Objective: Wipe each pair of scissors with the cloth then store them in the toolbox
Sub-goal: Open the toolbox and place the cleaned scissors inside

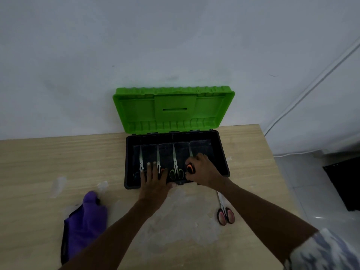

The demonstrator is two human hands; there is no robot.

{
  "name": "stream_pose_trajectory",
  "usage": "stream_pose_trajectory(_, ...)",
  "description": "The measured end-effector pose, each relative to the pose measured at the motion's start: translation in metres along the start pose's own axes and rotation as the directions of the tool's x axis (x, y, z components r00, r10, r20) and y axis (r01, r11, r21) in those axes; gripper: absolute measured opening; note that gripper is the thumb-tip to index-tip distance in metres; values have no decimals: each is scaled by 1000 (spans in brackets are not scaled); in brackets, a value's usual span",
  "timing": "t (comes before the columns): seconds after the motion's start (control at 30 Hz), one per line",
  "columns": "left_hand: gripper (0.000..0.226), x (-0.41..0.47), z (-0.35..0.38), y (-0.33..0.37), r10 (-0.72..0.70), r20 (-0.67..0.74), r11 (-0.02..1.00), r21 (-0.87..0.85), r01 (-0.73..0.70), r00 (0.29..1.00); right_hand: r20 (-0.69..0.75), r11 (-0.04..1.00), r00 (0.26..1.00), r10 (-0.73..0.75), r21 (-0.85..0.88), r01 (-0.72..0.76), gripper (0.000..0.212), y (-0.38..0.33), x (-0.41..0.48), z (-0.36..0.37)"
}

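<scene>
A black toolbox (224, 152) with its green lid (173, 108) raised stands at the back of the wooden table. Several scissors lie side by side inside, blades pointing away. My right hand (202, 170) grips the orange-and-black handle of the rightmost pair (190, 167) inside the box. My left hand (153, 180) rests flat over the box's front edge, fingers straight, touching the scissors near the middle. Green-handled scissors (176, 171) lie between my hands. Red-handled scissors (225, 211) lie on the table in front of the box. A purple cloth (85, 225) lies at the left.
The table (58, 162) stands against a white wall. Its right edge drops to a tiled floor (303, 191). A white cable (311, 88) runs down the wall at the right. A dark object (344, 184) sits on the floor at the far right.
</scene>
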State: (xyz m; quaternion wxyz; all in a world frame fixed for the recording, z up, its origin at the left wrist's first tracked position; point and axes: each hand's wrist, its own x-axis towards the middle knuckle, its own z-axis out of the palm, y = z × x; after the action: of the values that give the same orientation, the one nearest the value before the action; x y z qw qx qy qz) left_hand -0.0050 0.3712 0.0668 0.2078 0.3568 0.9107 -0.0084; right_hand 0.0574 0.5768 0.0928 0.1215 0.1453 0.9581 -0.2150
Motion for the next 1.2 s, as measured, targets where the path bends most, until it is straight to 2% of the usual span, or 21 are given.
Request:
stream_pose_trajectory(0.27,71,3,4,1,31,-50,999,-27,-32,998,161,990,979,121,-85,-108,53,3,28,18)
stream_pose_trajectory(0.37,68,4,4,1,33,-64,999,-31,-35,997,158,983,970,182,-18,-182,50,1,28,25)
stream_pose_trajectory(0.5,73,4,7,-1,23,-45,999,-35,-25,999,37,984,986,162,64,-164,36,6,16,24)
stream_pose_trajectory(0.6,84,2,3,-1,17,-41,999,-39,-19,999,-152,994,987,58,97,-43,25,17,-6,16)
stream_pose_trajectory(0.7,101,-1,4,2,22,-72,997,-72,-27,997,-353,998,935,-27,51,48,22,33,-38,6)
stream_pose_trajectory(0.73,98,-2,3,5,10,-72,996,-90,-16,997,-400,998,916,-38,36,57,21,39,-50,4)
stream_pose_trajectory(0.83,68,-4,1,24,12,-107,992,-123,-25,994,-454,997,891,-17,59,49,17,55,-88,5)
stream_pose_trajectory(0.9,56,-2,0,41,65,-160,988,-130,-86,985,-415,996,909,24,92,15,19,64,-111,15)
stream_pose_trajectory(0.97,56,-1,-1,61,126,-144,982,-125,-144,981,-294,994,952,86,87,-63,21,71,-130,33)
stream_pose_trajectory(1.03,60,-2,3,77,167,-110,981,-82,-176,980,-151,988,976,157,14,-157,28,76,-147,54)
stream_pose_trajectory(1.1,70,-7,9,85,175,-82,984,-3,-176,981,-57,979,983,177,-90,-181,42,77,-160,74)
stream_pose_trajectory(1.2,86,-9,13,85,184,-41,981,72,-181,982,-13,973,987,161,-163,-161,50,69,-174,93)
